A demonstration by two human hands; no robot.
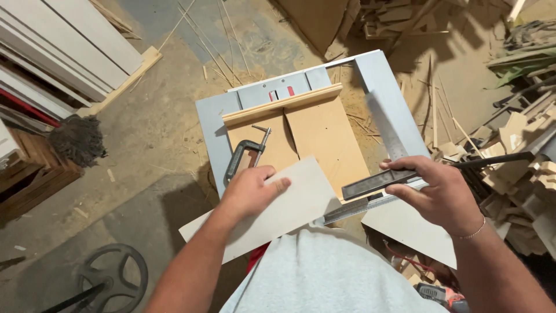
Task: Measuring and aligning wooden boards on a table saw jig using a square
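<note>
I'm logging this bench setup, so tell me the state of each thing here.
left hand: pressing flat on the board
pale board: lying flat, overhanging the table edge
right hand: gripping the square
metal square: held against the board's edge
C-clamp: lying loose on the sled

A pale, flat rectangular board lies tilted across the saw table's near edge. A steel try square lies beside its right end, dark stock near, blade pointing away.

C-clamp blocking the sled's left side, wooden fence barring the far edge, bare sled board lying open between, steel square hemming the right
</note>
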